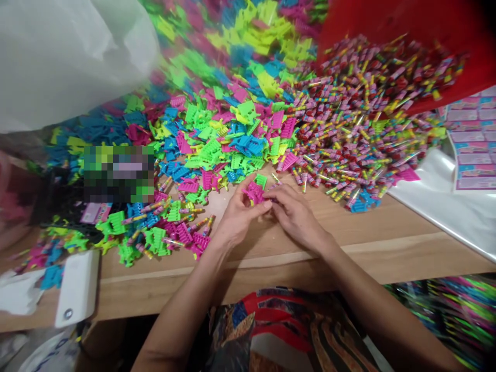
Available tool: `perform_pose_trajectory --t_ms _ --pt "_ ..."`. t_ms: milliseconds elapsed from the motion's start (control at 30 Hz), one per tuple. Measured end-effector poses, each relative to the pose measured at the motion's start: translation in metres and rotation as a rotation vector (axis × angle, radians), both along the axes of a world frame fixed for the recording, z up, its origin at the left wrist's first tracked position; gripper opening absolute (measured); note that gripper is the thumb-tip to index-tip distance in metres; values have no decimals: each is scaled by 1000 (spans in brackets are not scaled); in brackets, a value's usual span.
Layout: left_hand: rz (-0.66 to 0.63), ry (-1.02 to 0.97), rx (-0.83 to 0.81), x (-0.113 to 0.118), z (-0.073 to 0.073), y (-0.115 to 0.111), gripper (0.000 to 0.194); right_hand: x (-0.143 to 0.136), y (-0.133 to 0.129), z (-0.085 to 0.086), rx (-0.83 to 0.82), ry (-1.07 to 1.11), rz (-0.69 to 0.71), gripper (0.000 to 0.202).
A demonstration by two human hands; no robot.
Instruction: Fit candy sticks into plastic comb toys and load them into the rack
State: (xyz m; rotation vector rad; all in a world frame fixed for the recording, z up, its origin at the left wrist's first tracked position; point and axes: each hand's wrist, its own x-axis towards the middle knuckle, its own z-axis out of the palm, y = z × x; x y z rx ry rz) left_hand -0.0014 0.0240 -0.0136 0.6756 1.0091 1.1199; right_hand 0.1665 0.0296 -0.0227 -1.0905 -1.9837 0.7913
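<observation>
One pink plastic piece [253,192]: held above the bench [279,268] where the two hands meet. Left hand [235,219]: closed to a pinch, thumb on the near side, fingers behind, the pink piece between. Right hand [292,214]: fingers bent and drawn together against the right edge of the piece; whether they also grip some small part cannot be told (the fingertips are partly hidden).

Green plastic piece [260,181]: just beyond the left fingertips, held or merely behind, unclear.

Stock: heap of plastic pieces [217,139], pink, green, blue and yellow, beyond and to the left of the left hand; heap of small tubes [349,119], beyond and to the right of the right hand; single loose tube [276,179], just beyond the right fingers.

Handling notes, by judgement: left hand best serves as the clamp, firm but light, since thin plastic probably flexes; right fingertips best press squarely, with small movements, rather than twist. Forearms low would steady both wrists. Elbow room is better kept from the heaps, as loose tubes seem likely to roll.
</observation>
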Motion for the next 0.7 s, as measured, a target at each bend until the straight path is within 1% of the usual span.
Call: perform_pose_trajectory --t_ms 100,200,300,400,567,700 --pt "120 56 25 -2 -7 1 62 -2 -2 1 -56 28 13 23" --pt "160 23 7 -4 -9 2 49 -3 -1 -1 -158 149 -52 23" --pt "122 -59 -1 -4 -3 2 37 -2 1 -2 -271 288 -78 19" --pt "68 -131 -39 -3 4 -1 37 -1 2 -1 -329 342 -42 16" --pt "47 -188 -92 -4 8 -5 39 2 1 4 -353 354 15 19" --pt "22 -197 -129 -6 10 -5 40 4 0 6 -320 342 33 18"
